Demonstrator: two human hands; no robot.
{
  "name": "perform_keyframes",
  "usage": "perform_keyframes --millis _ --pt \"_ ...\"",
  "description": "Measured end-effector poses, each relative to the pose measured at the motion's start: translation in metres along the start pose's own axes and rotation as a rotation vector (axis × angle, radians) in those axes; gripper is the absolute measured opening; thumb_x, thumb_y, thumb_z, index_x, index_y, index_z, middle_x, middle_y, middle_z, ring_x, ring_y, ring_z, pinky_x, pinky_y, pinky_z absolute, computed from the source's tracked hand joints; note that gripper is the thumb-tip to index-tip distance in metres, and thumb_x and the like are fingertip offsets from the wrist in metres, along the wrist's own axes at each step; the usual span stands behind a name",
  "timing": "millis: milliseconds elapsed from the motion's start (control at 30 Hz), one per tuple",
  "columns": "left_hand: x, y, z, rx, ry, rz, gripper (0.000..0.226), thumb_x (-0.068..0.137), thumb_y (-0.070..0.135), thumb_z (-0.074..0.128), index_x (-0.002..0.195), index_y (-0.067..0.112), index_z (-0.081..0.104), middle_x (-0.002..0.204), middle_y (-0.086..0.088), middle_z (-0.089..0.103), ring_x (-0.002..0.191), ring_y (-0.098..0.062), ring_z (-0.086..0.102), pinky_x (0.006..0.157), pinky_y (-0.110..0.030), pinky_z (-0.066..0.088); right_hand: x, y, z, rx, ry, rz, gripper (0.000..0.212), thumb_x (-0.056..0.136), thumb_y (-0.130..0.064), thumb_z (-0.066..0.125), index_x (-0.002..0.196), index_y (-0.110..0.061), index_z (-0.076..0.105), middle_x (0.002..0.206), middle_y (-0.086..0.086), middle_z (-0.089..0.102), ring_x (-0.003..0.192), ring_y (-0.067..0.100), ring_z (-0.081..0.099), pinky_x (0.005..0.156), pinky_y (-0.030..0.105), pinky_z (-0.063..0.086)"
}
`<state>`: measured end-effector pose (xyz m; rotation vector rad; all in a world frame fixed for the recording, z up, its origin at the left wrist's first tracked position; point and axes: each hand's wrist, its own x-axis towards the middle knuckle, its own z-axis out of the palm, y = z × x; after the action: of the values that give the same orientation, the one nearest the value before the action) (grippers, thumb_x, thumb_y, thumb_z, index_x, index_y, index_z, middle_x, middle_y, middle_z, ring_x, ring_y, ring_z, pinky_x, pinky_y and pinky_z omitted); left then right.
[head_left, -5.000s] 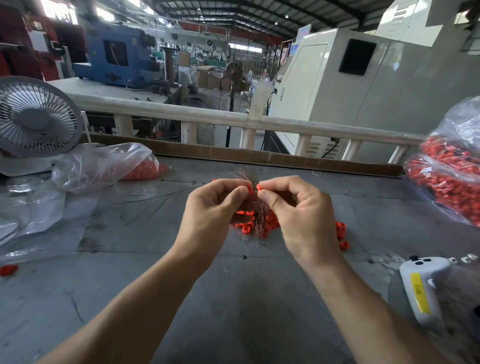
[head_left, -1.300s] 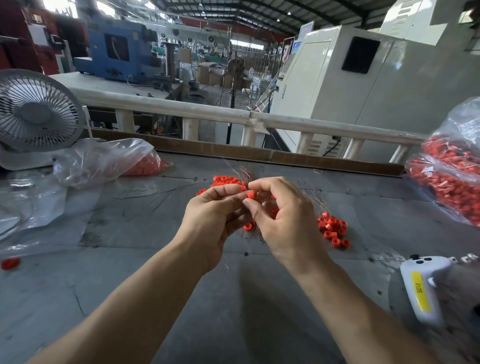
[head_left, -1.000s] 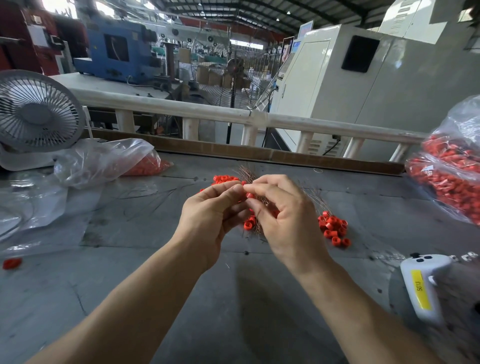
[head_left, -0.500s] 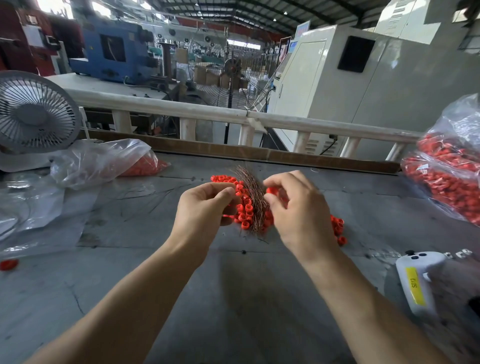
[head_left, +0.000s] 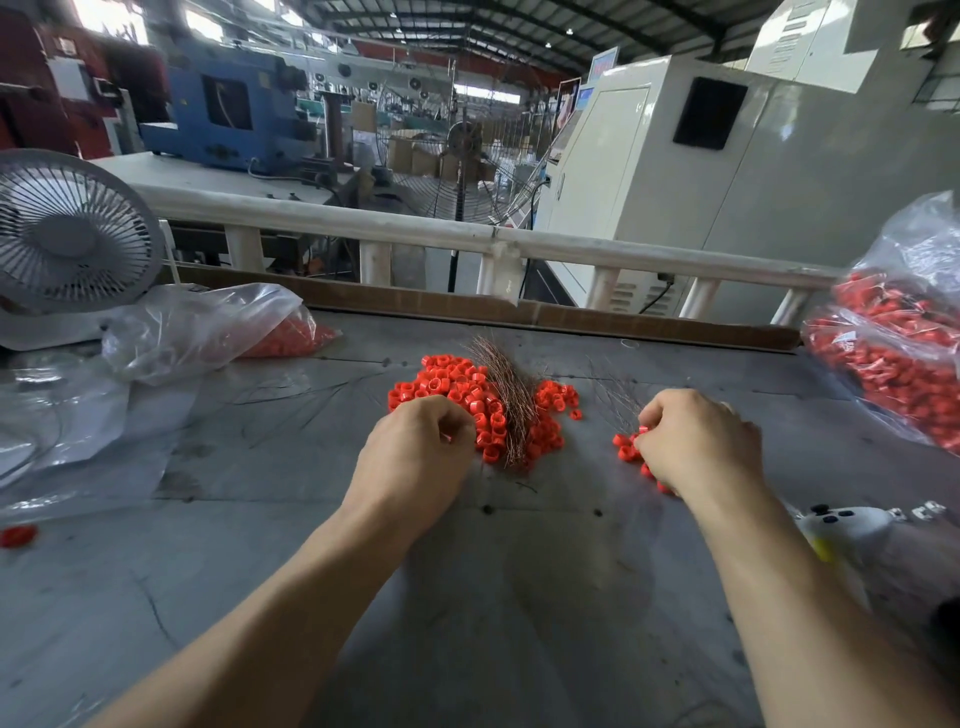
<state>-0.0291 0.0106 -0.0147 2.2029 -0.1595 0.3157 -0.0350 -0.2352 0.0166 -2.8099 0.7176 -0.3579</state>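
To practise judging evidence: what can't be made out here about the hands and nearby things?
All head view.
- Left hand: its back hides any grip.
- Right hand: its back covers part of the small ring pile.
- White device: partly behind the right forearm, blurred.
- Bag of rings: cut by the right edge.

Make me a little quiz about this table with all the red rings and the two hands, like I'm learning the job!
1. Pick one: what lies across the big pile of red rings? A) a bundle of copper wires B) a spoon C) a glove
2. True or false: the right hand is over the small pile of red rings, apart from the big pile.
3. Fill in: at the far left of the table stands a grey ____.

Key: 1 is A. 2 is true. 3 is fan.
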Motion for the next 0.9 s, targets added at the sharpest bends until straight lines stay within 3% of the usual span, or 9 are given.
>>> perform_keyframes --millis 100,233,333,467,600,733,900 --pt "0.000 0.000 0.000 0.078 -0.021 0.047 0.012 0.092 0.026 0.063 0.094 0.031 0.073 0.096 0.013 0.069 0.098 -0.014 0.062 0.086 -0.034 0.049 -0.004 -0.005 0.001 -0.045 0.060 -0.087 0.021 0.088 -0.031 0.075 0.109 -0.030 0.071 0.108 0.000 0.073 0.115 0.028 0.058 0.097 0.036 0.044" --pt "0.001 -0.003 0.000 0.201 -0.024 0.044 0.021 0.097 0.030 0.058 0.113 0.034 0.071 0.122 0.010 0.063 0.118 -0.017 0.052 0.102 -0.039 0.041 -0.011 -0.021 0.013 0.268 0.100 -0.319 0.020 0.095 -0.012 0.066 0.111 -0.020 0.074 0.115 0.005 0.072 0.112 0.029 0.061 0.097 0.037 0.050" --pt "0.004 -0.006 0.000 0.266 -0.019 0.042 0.027 0.098 0.032 0.056 0.122 0.036 0.068 0.135 0.010 0.056 0.124 -0.018 0.047 0.102 -0.036 0.035 -0.019 -0.035 0.025 0.315 0.028 -0.421 0.038 0.096 -0.001 0.057 0.129 -0.015 0.070 0.130 0.005 0.069 0.123 0.025 0.061 0.107 0.031 0.044" --pt "0.007 -0.011 0.001 0.312 -0.057 0.004 0.043 0.098 0.031 0.053 0.141 0.035 0.056 0.151 0.010 0.045 0.137 -0.020 0.038 0.112 -0.038 0.026 -0.021 -0.049 0.035 0.240 -0.095 -0.456 0.064 0.092 0.010 0.044 0.152 -0.014 0.050 0.156 0.005 0.051 0.144 0.021 0.045 0.122 0.029 0.031" --pt "0.010 -0.015 0.002 0.301 -0.090 0.001 0.049 0.098 0.031 0.053 0.147 0.034 0.049 0.148 0.008 0.050 0.137 -0.021 0.041 0.113 -0.040 0.027 -0.024 -0.052 0.040 0.240 -0.105 -0.471 0.059 0.095 0.005 0.049 0.149 -0.018 0.053 0.152 0.003 0.055 0.141 0.021 0.049 0.118 0.030 0.034" --pt "0.011 -0.016 0.003 0.290 -0.043 0.030 0.039 0.097 0.031 0.057 0.136 0.034 0.057 0.130 0.007 0.060 0.124 -0.021 0.049 0.105 -0.038 0.032 -0.023 -0.050 0.042 0.276 -0.042 -0.481 0.044 0.098 -0.009 0.060 0.141 -0.020 0.061 0.141 0.002 0.063 0.131 0.022 0.056 0.112 0.030 0.040" --pt "0.011 -0.015 0.003 0.292 -0.026 0.053 0.036 0.095 0.030 0.061 0.130 0.035 0.059 0.127 0.009 0.062 0.123 -0.019 0.051 0.103 -0.037 0.033 -0.021 -0.050 0.042 0.290 0.038 -0.470 0.030 0.095 -0.017 0.069 0.125 -0.021 0.070 0.128 0.000 0.068 0.120 0.023 0.061 0.103 0.034 0.047"
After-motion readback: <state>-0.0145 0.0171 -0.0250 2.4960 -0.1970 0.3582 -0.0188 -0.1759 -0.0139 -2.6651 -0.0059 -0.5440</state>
